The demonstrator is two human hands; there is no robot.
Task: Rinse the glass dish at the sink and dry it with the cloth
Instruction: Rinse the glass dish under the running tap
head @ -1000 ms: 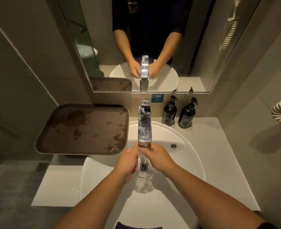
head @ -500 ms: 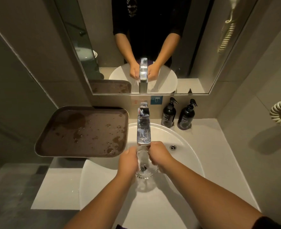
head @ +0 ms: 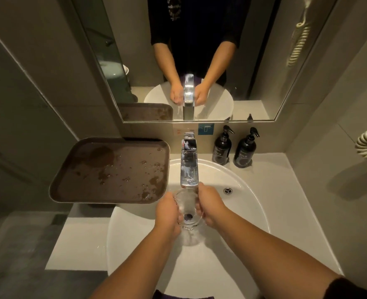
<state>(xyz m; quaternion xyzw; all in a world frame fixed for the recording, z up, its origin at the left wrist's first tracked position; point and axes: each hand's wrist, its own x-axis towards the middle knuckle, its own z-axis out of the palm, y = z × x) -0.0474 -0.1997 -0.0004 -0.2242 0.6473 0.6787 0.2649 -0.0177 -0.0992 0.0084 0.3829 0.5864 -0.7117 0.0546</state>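
A small clear glass dish [head: 188, 212] is held under the chrome faucet [head: 189, 167] over the white sink basin [head: 238, 212]. My left hand [head: 167, 214] grips its left side and my right hand [head: 210, 207] grips its right side, fingers curled round the rim. Water runs off below the dish into the basin. A strip of purple cloth [head: 182, 295] shows at the bottom edge of the view, on the basin's near rim.
A wet brown tray [head: 111, 169] sits on the left, overhanging the basin's rim. Two dark pump bottles [head: 221, 147] [head: 245, 151] stand at the back right. The overflow drain [head: 227, 190] is right of the faucet. A mirror [head: 199, 57] hangs above.
Both hands with the dish have stayed under the faucet, shifting slightly; the fingers have worked a little around the glass.
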